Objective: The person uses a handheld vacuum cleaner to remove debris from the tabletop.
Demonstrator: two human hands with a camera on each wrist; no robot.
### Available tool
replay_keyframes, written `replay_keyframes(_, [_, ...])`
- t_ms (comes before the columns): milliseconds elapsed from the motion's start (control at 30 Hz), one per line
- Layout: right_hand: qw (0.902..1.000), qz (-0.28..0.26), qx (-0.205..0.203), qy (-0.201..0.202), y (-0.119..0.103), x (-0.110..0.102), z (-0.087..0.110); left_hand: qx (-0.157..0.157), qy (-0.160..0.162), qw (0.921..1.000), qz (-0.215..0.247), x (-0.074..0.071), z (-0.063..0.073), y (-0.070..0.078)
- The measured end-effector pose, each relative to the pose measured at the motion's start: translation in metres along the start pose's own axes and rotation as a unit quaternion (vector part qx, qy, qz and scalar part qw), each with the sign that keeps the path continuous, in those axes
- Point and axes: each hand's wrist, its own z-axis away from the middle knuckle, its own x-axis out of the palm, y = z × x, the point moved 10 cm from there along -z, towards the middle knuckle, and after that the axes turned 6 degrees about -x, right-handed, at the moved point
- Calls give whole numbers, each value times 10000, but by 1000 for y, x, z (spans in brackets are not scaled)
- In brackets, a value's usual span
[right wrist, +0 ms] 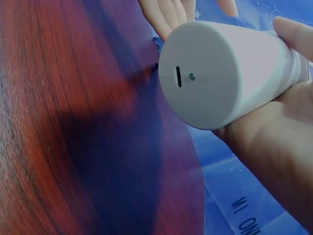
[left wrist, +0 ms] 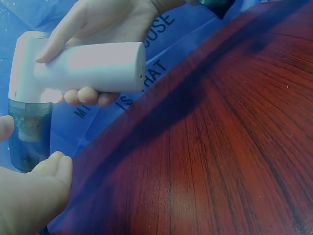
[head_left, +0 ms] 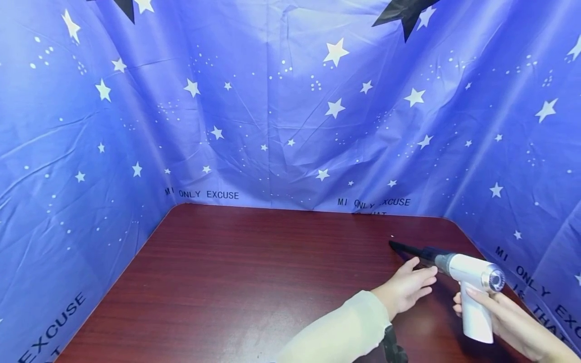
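Note:
In the head view, a white handheld vacuum cleaner (head_left: 477, 307) is held above the right side of the table, its slim black nozzle (head_left: 405, 247) pointing left and away. My right hand (head_left: 508, 312) grips the handle; the left wrist view shows fingertips curling round its far side. My left hand (head_left: 410, 286) is beside the dark see-through dust cup (left wrist: 30, 139), thumb and fingers spread apart. Whether it touches the cup I cannot tell. The right wrist view looks at the handle's flat end (right wrist: 195, 95), with a slot and a small round dot.
A dark red wood-grain table (head_left: 218, 282) lies below. Blue star-patterned cloth (head_left: 272, 111) hangs behind it and along both sides, close to the vacuum on the right. A tiny white speck (head_left: 392, 236) lies on the table near the nozzle tip.

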Motion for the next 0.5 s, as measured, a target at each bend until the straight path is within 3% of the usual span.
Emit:
replay_keyframes(233, [9985, 436, -249, 221, 1, 8, -16, 209, 165, 9995, 161, -4, -4, 8])
replay_keyframes(400, [9955, 738, -476, 347, 1, 12, -25, 161, 72, 9997, 146, -5, -8, 11])
replay_keyframes(500, [9891, 1234, -418, 683, 3, 8, -28, 109, 38, 9998, 185, -6, -10, 9])
